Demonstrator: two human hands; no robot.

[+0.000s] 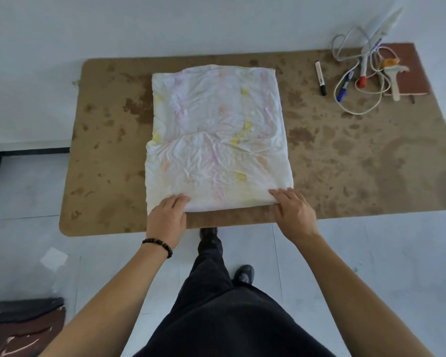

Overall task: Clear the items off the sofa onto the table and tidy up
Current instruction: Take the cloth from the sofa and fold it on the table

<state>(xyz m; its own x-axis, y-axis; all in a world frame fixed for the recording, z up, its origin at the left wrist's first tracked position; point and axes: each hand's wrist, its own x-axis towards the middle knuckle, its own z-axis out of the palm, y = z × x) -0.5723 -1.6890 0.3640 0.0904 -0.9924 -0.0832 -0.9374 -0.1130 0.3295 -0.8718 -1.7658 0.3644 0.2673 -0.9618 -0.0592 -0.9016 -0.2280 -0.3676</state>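
Observation:
A white crumpled cloth (216, 130) with faint pink and yellow marks lies folded on the brown stained table (345, 163). A folded flap covers its near half. My left hand (168, 217) holds the cloth's near left corner, fingers on top of the fabric. At the near right corner my right hand (292, 212) grips the edge with curled fingers. Both hands sit at the table's front edge.
At the table's far right lie a black marker (320, 78), a blue pen (344, 88), a red-capped pen (362, 73), a white cable (358, 109), a small brush (394, 81) and a reddish-brown notebook (410, 68). A dark sofa corner (23, 325) shows bottom left.

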